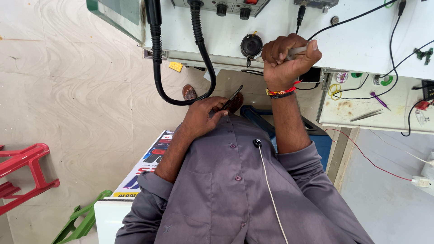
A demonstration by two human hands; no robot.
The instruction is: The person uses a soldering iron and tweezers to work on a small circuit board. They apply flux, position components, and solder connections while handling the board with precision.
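- Upper right of centre: right hand [289,56], fingers curled tight around a slim, smooth grey tool handle [298,51], against the white desk [361,40].
- Frame centre: left hand [203,115], fingers pinching a thin, flat dark phone [233,98] above the grey shirt [226,180].
- Upper centre: ribbed black hose [158,68] curves down.

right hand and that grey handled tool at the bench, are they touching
Touching. The head view shows the right hand closed in a fist around the grey tool handle, whose end sticks out between thumb and fingers.
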